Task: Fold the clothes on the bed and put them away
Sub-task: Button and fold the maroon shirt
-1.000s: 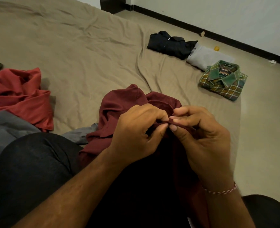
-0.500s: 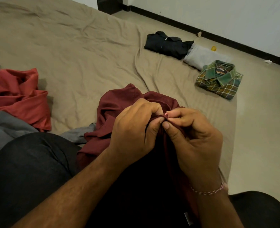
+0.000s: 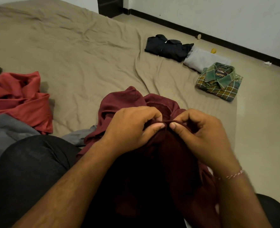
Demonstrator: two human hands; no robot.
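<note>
- The left hand [image 3: 132,129] and the right hand [image 3: 201,134] meet thumb to thumb, each pinching the same fold of the maroon shirt [image 3: 124,102] between thumb and curled fingers.
- The maroon shirt lies bunched in the person's lap, its far part resting on the bed [image 3: 78,51], which is covered by a wrinkled tan sheet.
- A thin braided bracelet [image 3: 231,175] circles the right wrist.
- To the left on the bed lies a crumpled red garment [image 3: 19,97], with a grey garment [image 3: 6,129] just below it.
- Near the bed's far right edge three folded pieces sit side by side: a dark shirt [image 3: 167,47], a light grey piece [image 3: 201,59] and a green plaid shirt [image 3: 218,81].
</note>
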